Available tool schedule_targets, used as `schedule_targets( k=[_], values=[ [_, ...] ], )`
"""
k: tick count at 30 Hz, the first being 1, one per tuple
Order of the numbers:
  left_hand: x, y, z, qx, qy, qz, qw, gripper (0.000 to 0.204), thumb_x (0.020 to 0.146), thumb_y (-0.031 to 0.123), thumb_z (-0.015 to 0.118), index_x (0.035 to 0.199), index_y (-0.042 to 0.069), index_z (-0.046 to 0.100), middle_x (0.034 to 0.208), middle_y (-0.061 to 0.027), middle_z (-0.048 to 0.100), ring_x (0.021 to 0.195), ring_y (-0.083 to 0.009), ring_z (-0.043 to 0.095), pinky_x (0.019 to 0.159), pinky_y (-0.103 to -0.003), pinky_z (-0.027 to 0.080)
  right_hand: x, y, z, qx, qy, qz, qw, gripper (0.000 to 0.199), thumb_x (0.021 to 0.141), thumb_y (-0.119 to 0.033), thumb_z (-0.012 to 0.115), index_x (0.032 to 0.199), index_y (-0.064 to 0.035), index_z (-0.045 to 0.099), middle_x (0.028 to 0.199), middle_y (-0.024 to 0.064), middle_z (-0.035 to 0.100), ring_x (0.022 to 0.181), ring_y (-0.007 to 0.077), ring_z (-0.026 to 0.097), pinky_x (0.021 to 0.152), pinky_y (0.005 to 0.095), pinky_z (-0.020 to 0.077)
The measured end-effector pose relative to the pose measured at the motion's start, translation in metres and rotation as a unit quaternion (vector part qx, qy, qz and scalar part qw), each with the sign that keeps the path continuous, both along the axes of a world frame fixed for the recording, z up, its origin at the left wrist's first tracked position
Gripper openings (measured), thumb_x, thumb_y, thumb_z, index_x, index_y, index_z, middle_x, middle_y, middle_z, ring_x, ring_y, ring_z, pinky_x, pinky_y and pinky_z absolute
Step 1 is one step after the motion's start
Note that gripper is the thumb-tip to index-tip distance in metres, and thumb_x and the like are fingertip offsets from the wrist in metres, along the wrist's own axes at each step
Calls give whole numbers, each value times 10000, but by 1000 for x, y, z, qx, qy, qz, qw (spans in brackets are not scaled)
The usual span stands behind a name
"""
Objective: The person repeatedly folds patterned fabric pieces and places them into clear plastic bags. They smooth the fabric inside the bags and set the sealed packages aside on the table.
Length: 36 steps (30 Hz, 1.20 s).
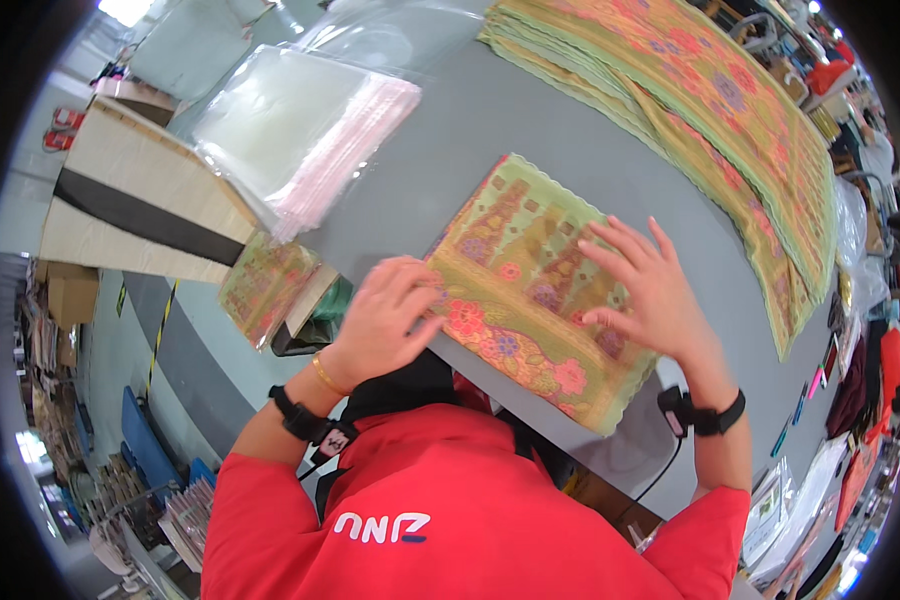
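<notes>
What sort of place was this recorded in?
Probably a textile workshop or packing area: a folded green-and-gold floral cloth and a layered pile of similarly patterned fabric lie on a smooth grey table, along with a stack of clear plastic sleeves with pinkish edges.

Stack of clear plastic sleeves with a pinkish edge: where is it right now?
In the head view, the stack lies upper left on the grey table, beyond the person's bare left hand and left of the folded green-gold floral cloth.
</notes>
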<state>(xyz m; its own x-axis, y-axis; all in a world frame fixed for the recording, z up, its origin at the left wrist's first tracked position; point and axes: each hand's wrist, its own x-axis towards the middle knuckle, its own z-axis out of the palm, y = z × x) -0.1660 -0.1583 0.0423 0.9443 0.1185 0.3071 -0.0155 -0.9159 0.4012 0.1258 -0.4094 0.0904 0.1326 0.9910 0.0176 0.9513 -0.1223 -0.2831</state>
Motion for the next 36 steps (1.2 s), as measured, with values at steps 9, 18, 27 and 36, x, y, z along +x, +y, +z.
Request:
schedule_targets(
  k=[9,18,27,36],
  values=[
    [39,4,-16,-57,14,34,998,225,847,225,788,913,71,638,1027,-105,593,1035,-343,579,883,-442,487,-83,104,-57,113,21,69,991,505,788,-405,850,1192,-143,698,1495,110,574,1426,389,468,1156,615,333],
    [43,255,4,195,120,260,938,239,921,231,640,1015,20,703,1015,-178,673,1050,-391,639,962,-469,533,-68,96,-74,181,60,-38,981,288,782,-120,824,1058,-80,751,1259,47,731,1213,279,645,909,429,484],
    [45,285,-33,119,82,296,944,218,930,183,595,1020,-11,637,1073,-197,660,1093,-381,618,983,-475,510,-74,99,-68,171,86,-59,980,301,759,-98,828,1046,-75,739,1239,44,725,1200,285,640,925,429,466],
    [87,311,90,-65,-209,278,935,202,997,173,571,1098,3,617,918,-200,680,867,-413,660,802,-481,526,-75,80,-74,204,97,-86,970,277,774,-72,823,1035,-57,731,1209,60,725,1157,305,653,923,437,515]
  ],
)
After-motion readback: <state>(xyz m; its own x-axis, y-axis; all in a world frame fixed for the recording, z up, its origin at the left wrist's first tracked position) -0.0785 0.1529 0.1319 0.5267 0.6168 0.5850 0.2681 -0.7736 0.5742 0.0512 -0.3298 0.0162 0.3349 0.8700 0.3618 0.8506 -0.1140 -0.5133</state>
